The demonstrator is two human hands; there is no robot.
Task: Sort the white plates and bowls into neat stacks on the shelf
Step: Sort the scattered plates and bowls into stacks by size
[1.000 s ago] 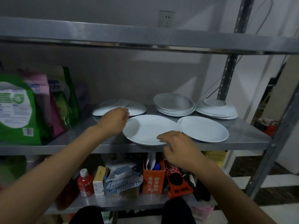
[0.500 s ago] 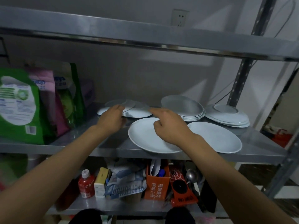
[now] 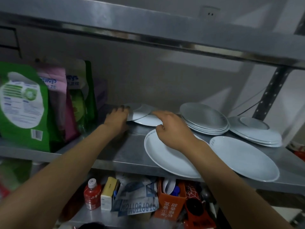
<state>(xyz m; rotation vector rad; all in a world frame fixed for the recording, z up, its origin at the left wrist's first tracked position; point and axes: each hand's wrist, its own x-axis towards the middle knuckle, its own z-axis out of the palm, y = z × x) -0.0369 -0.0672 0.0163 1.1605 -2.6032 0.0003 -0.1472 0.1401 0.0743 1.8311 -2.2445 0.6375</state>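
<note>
On the steel shelf (image 3: pixel 128 156), my left hand (image 3: pixel 118 119) grips the left rim of the small white plates (image 3: pixel 142 114) at the back, which lie overlapping and slightly tilted. My right hand (image 3: pixel 171 129) reaches toward their right edge with the forefinger stretched out, hovering over a large white plate (image 3: pixel 166 161) at the shelf's front. A second large plate (image 3: pixel 244 157) lies to its right. Behind stand a stack of several plates (image 3: pixel 204 119) and a lower stack of rimmed plates (image 3: pixel 257 131).
Green and pink bags (image 3: pixel 24 104) fill the shelf's left end. An upper shelf (image 3: pixel 148 30) hangs close overhead, and a perforated post (image 3: pixel 270 93) stands at the right. Below are a red bottle (image 3: pixel 92 194), an orange box (image 3: pixel 170 204) and papers.
My right hand left the large front plate's near rim and reached back toward the small plates. My left hand slid further back onto their rim. The view moved closer and to the left.
</note>
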